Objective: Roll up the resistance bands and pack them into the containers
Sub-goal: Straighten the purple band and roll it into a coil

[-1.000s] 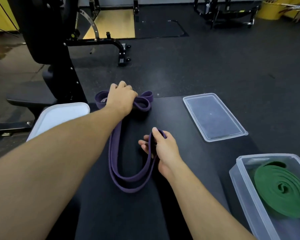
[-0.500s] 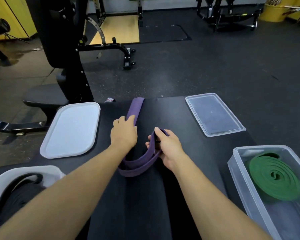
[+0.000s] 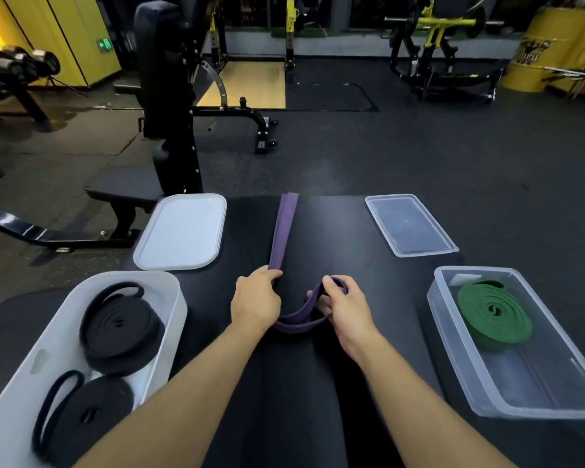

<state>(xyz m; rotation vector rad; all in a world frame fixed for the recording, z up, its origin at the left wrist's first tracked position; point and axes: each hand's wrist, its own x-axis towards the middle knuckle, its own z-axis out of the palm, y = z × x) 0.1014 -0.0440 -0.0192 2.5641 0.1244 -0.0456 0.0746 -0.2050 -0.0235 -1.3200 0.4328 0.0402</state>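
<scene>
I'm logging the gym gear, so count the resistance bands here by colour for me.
Black bands: 2, in the white container
Green band: 1, in the clear container
Purple band: 1, held by the left hand and right hand
Total: 4

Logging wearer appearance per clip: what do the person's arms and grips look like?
Both forearms are bare to the frame edge, no sleeves in view. The left grip and right grip are bare hands: no gloves, rings, watch or wristbands visible.
</scene>
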